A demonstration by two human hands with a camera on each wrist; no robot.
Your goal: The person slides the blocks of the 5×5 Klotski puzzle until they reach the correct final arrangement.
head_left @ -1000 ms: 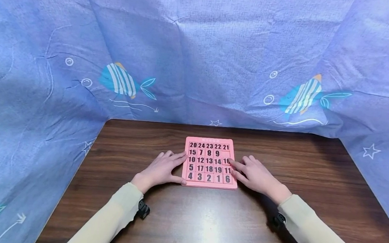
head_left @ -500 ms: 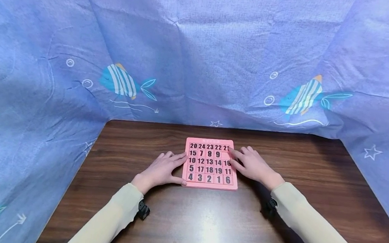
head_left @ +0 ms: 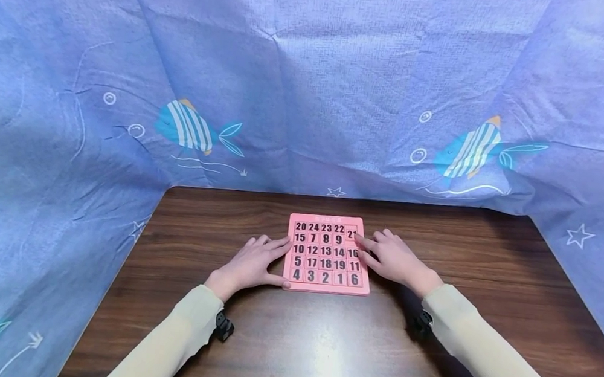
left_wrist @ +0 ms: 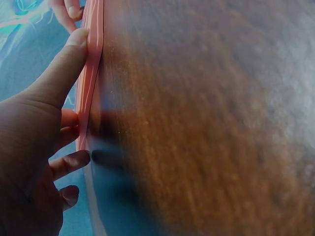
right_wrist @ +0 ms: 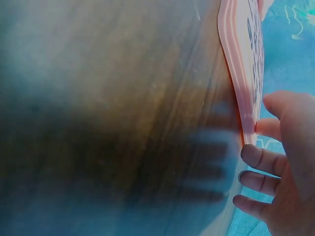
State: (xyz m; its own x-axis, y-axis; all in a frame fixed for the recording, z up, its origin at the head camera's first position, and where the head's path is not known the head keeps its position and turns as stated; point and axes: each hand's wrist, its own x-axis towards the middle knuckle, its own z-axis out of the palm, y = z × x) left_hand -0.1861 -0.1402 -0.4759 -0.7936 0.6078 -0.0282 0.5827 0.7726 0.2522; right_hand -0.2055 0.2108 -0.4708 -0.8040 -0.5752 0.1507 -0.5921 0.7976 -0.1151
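Note:
A pink sliding number puzzle (head_left: 325, 288) lies flat on the table, its square tiles printed with black numbers. My left hand (head_left: 251, 265) rests against its left side, fingertips on the edge and the straight thumb (left_wrist: 61, 69) at the near left corner. From the right, my right hand (head_left: 396, 259) reaches over the board's edge with its index fingertip touching tile 21 (head_left: 351, 235). That tile sits slightly below the top row, partly in the gap above tile 16 (head_left: 353, 253). In the right wrist view, the other fingers (right_wrist: 261, 160) extend loosely beside the puzzle's edge (right_wrist: 234, 54).
The dark wooden table (head_left: 212, 216) stretches out around the puzzle. Behind it and at both sides hangs a blue cloth (head_left: 312, 80) with fish and star prints. Light glares off the tabletop near the front.
My right hand has moved from tile 16 up to tile 21. Tile 21 has slid down toward the gap beneath it. The left hand stays in place.

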